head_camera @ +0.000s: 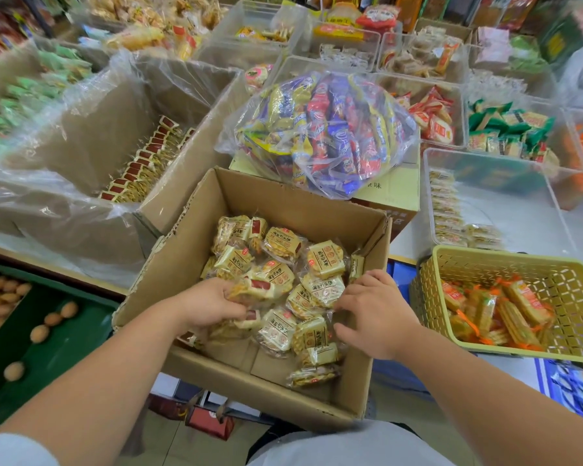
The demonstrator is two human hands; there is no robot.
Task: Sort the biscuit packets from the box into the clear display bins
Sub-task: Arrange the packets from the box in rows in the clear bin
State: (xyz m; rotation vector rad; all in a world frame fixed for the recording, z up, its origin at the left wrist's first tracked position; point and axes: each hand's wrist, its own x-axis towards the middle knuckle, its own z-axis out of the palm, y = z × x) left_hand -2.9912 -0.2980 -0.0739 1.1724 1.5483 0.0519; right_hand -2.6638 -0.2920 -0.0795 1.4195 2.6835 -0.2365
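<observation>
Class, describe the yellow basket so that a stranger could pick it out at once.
Start at the open cardboard box nearest the camera. Just right of it sits the yellow basket. Unlike the clear bins behind, it is latticed and holds orange-wrapped packets.

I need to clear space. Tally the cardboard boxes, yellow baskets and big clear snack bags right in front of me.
Cardboard boxes: 3 (biscuit box, lined box, shut box)
Yellow baskets: 1
Clear snack bags: 1
Total: 5
</observation>
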